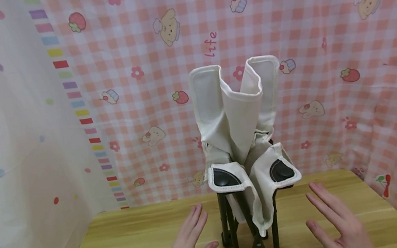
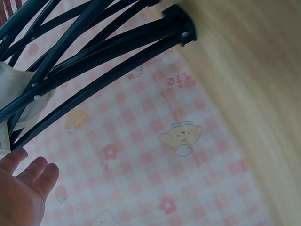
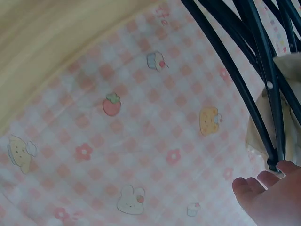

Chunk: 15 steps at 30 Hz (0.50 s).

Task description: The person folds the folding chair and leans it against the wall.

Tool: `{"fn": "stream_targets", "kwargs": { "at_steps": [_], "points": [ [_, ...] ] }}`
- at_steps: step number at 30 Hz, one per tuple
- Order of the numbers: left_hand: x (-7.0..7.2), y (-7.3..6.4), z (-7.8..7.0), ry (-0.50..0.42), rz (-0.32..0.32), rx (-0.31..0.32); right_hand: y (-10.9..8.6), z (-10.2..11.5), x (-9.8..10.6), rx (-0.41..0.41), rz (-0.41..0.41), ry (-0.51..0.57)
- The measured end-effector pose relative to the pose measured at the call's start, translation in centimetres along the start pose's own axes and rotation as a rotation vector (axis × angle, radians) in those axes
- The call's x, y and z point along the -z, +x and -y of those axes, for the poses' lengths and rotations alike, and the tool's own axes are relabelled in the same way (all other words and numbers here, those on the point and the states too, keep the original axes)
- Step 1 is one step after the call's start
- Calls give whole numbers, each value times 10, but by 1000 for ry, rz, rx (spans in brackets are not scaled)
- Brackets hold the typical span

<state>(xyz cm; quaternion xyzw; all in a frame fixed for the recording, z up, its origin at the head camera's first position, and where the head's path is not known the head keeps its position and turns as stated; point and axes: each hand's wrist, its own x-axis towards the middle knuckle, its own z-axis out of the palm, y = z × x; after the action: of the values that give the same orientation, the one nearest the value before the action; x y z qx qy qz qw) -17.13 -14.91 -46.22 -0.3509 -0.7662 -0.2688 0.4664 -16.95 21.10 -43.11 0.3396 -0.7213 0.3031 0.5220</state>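
Note:
A small folding chair (image 1: 246, 122) stands upright on the wooden table, its white fabric bunched in folds between crossed black legs (image 1: 255, 241). Black patches mark the front corners of its seat. To the left of the legs is my left hand (image 1: 189, 245), fingers extended and thumb apart, holding nothing. My right hand (image 1: 338, 222) is held much the same way on the other side, with a gap between it and the chair. Both wrist views show the dark leg tubes (image 2: 94, 61) crossing above the fingertips, and some pale fabric (image 3: 263, 122) hangs beside them in the right one.
Behind the table (image 1: 137, 235) hangs a pink checked curtain (image 1: 138, 119) with cartoon prints. A white dotted cloth (image 1: 16, 121) covers the left side. The checked cloth continues along the right edge of the table.

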Motion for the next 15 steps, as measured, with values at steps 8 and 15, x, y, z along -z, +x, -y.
{"fn": "stream_targets", "kwargs": {
  "at_steps": [8, 15],
  "points": [
    [-5, -20, -4, 90, 41, 10, -25, -6, 0, 50, 23, 26],
    [-12, -33, -5, 93, 20, -56, -50, -6, 1, 13, 119, 83]
  ]
}}
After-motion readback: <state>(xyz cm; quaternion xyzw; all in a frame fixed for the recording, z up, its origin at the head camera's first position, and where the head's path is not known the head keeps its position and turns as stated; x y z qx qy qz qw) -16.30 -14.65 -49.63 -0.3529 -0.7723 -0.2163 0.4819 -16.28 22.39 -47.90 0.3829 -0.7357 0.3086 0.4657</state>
